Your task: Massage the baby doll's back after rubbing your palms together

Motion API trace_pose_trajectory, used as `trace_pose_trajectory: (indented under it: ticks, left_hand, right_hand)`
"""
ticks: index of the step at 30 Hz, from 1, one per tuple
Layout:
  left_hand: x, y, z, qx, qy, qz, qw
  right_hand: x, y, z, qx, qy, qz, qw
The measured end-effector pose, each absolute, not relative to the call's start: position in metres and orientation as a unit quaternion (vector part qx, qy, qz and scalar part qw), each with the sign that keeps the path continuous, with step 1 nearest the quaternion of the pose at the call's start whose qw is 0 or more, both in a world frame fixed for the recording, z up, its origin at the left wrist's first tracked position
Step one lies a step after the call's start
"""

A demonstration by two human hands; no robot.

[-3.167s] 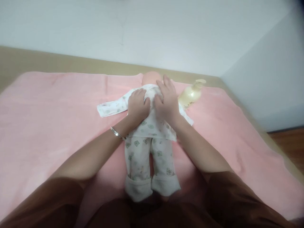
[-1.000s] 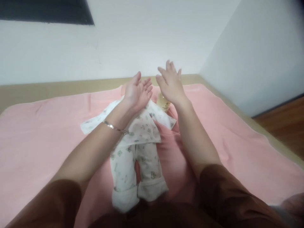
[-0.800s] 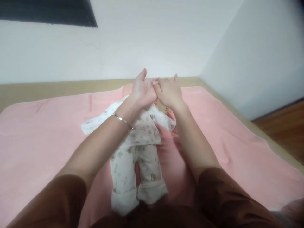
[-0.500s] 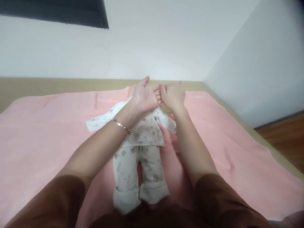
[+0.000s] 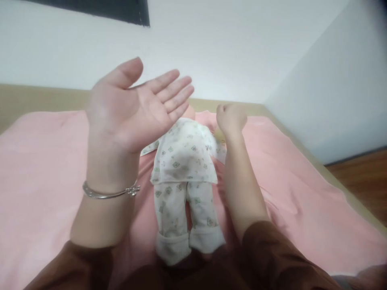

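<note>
A small figure in a white printed top [image 5: 184, 157] and matching white printed trousers [image 5: 172, 209] with turned-up cuffs lies on a pink blanket [image 5: 54, 169]. Only a sliver of its rounded head [image 5: 190, 112] shows behind my fingers. My left hand [image 5: 133, 104] is raised over its left side, palm turned up, fingers stretched out, nothing in it. Above the figure's right sleeve, my right hand [image 5: 231, 120] is curled into a fist, its fingertips hidden. A yellowish thing [image 5: 219, 136] shows just below that fist; whether I hold it, I cannot tell.
The blanket covers a tan surface [image 5: 39, 98] whose border shows along the back and right. A white wall [image 5: 211, 48] rises behind it, with a dark panel [image 5: 90, 10] at upper left. Brown wooden flooring [image 5: 359, 173] lies to the right.
My hands have parted. The left has moved left, upward and closer to the camera, fingers now straight; the right has shifted slightly right, still closed. More of the printed top is visible.
</note>
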State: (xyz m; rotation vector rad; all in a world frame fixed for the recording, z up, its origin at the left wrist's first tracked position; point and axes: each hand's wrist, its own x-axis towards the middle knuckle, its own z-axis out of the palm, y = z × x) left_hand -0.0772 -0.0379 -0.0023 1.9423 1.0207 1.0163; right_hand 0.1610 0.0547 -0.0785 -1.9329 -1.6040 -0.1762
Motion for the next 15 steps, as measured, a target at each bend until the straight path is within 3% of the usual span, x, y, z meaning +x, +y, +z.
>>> trace_pose_trajectory:
  ticks: [5,10,15]
  left_hand:
    - [-0.081,-0.048,0.009,0.723,0.409,0.426,0.358]
    - [-0.083,-0.024,-0.011,0.734,0.434,0.447,0.271]
    - [-0.074,-0.017,-0.028,0.732,0.420,0.440,0.307]
  right_hand:
    - [0.163,0.055,-0.077,-0.750,-0.592,-0.058,0.288]
    - [0.164,0.052,-0.071,-0.742,-0.607,-0.036,0.281]
    - [0.171,0.050,-0.067,-0.699,-0.643,-0.027,0.311]
